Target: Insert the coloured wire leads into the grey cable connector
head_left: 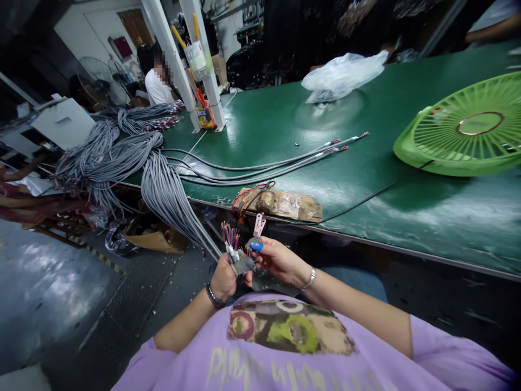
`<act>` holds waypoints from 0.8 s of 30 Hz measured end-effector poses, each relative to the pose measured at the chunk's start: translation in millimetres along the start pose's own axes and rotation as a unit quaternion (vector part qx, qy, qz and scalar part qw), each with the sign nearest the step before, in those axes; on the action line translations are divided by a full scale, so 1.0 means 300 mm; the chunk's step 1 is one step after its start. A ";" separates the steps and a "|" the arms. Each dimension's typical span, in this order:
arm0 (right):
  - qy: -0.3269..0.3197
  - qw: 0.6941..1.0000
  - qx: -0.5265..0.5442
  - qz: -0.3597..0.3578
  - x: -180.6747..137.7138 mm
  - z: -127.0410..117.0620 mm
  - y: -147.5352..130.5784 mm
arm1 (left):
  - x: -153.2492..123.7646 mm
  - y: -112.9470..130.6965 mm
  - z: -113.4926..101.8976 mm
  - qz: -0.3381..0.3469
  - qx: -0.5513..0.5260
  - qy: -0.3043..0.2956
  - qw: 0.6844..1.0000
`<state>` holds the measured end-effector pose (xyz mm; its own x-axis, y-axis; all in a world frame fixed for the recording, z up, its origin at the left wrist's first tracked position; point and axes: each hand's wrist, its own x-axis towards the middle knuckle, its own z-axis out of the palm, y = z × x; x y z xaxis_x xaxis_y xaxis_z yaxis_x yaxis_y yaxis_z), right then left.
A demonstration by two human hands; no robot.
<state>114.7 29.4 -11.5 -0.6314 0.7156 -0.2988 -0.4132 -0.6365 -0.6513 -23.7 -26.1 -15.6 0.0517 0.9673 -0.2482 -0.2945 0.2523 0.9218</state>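
Note:
My left hand [224,278] is wrapped round the end of a thick bundle of grey cables [171,190], just below their bared, coloured wire ends [230,237]. Grey tape [243,265] covers the thumb of that hand. Close beside it, my right hand [280,262] is closed in a pinch at thin coloured wires by the left thumb; its fingertips are partly hidden. Blue tape [256,246] is wrapped round the right thumb. A pink clothes peg [259,224] stands just above the right fingers; whether they touch it I cannot tell.
A green workbench [260,119] bears loose cables [260,172], a worn wooden block [285,205] at its edge, a green fan [468,127] and a plastic bag [342,76]. More cable coils [97,155] lie left, near a white post [209,70]. Another person [158,87] sits behind.

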 end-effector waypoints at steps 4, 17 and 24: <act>0.048 0.998 0.017 -0.033 -0.006 -0.016 -0.004 | -0.002 -0.009 0.012 0.016 0.001 0.059 0.998; 0.043 0.997 -0.040 -0.050 0.011 -0.063 -0.051 | 0.022 0.045 0.077 0.069 -0.033 0.070 0.995; 0.111 0.948 -0.177 -0.239 0.052 -0.047 -0.058 | 0.060 0.058 0.113 0.064 -0.047 0.076 0.994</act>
<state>121.3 55.7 -14.6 -0.2579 0.9659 -0.0234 -0.3465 -0.1151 -0.9310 4.4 -3.5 6.2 -0.1353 0.9745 -0.1789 -0.3783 0.1161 0.9184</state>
